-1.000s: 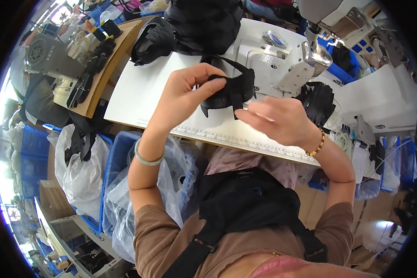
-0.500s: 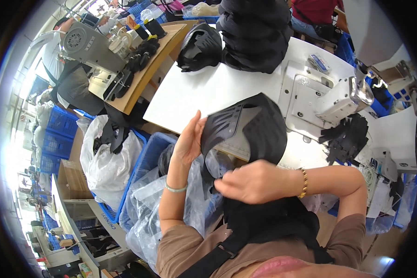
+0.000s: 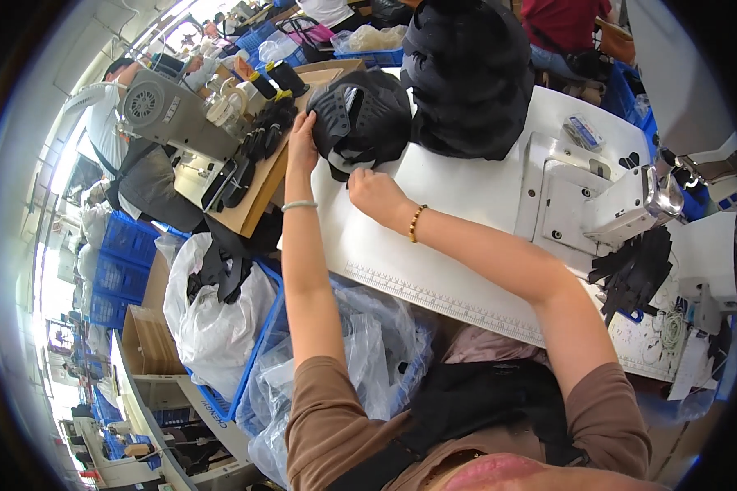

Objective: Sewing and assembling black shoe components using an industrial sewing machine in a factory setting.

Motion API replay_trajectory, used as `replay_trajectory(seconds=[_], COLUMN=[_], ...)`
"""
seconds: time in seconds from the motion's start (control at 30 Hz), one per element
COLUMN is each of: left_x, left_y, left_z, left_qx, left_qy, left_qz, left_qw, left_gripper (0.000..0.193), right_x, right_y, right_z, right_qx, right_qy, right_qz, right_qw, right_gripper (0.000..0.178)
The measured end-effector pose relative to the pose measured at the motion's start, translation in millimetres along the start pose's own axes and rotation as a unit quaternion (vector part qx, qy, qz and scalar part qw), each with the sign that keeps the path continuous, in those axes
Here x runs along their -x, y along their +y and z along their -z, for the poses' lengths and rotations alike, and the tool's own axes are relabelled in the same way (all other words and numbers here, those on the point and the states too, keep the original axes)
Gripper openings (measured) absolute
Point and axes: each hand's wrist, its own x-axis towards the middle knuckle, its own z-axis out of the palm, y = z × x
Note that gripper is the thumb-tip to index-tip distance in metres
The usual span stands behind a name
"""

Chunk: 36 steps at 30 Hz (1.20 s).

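Note:
A curved black piece with a slotted, perforated panel (image 3: 360, 114) sits at the far left of the white sewing table (image 3: 434, 237). My left hand (image 3: 302, 141) grips its left edge, fingertips on the outer side. My right hand (image 3: 375, 195) is curled closed at its near edge, fingers pressed together around the rim, partly hidden. Just right of it stands a tall stack of black curved pieces (image 3: 469, 82). Whether another piece lies under the one in my hands cannot be made out.
A sewing machine (image 3: 598, 200) and black strips (image 3: 635, 270) are at the right. A grey machine (image 3: 176, 114) stands on a wooden table at the left. Below the table's front edge are plastic bags in a blue crate (image 3: 360, 344) and a white bag (image 3: 217, 307). People sit farther off.
Both hands have moved forward and left from near my body, carrying the slotted black piece to the far left of the table beside the stack. My view has shifted slightly.

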Motion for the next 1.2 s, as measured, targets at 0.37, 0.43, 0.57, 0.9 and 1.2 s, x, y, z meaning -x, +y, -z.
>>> replay_trajectory(seconds=[0.37,0.43,0.57,0.9,1.2], left_x=[-42,-19,67,101,65], left_y=[4,34,97,93,185], left_z=[7,-72,-204,-246,-249], left_qx=[-0.586,-0.418,-0.424,-0.544,-0.584], left_qy=[0.187,0.131,-0.066,-0.101,-0.079], left_qz=[-0.095,-0.305,-0.637,-0.491,-0.403], left_qw=[0.783,0.845,0.64,0.673,0.7], left_gripper=[0.034,0.028,0.02,0.025,0.035], right_x=[131,157,185,246,262], right_y=[-3,12,26,33,41], right_z=[94,112,148,177,200], right_qx=[-0.231,-0.274,-0.27,-0.244,-0.32], right_qy=[0.026,-0.006,-0.021,-0.001,0.007], right_qz=[0.105,0.08,0.053,-0.012,-0.071], right_qw=[0.967,0.958,0.961,0.97,0.945], right_gripper=[0.04,0.037,0.034,0.027,0.028])
